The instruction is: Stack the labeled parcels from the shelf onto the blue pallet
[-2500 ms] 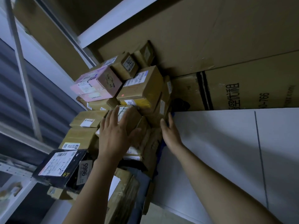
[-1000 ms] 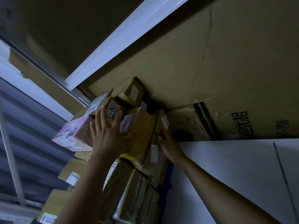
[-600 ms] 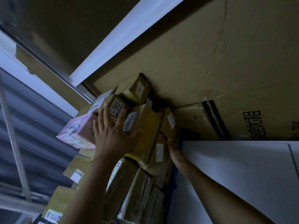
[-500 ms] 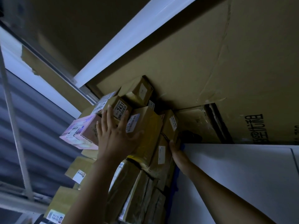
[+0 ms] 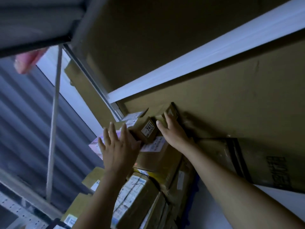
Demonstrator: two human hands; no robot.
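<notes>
So I'm looking up a tall pile of parcels, all cardboard boxes taped closed with white shipping labels, so whatever's inside them is hidden. The pile sits right up against a big cardboard carton that runs under a white shelf beam. My left hand is flat and relaxed, fingers straight and spread. The palm is pressed against the pink parcel, and the fingertips reach up beside the little brown box marked 7431. My right hand is higher, on the small brown box at the very top, which is tucked against the carton. The thumb sticks out toward the 7431 box and the fingers lie over the top one, but I honestly can't tell if they're curled round it or only resting on it. Just below both hands is a wider brown box with a white label, touching the 7431 box above it. Under that comes a box with yellow tape, then one with a long white label. A blue edge shows down the right side of the pile, between it and a white panel; can't tell what it belongs to.
</notes>
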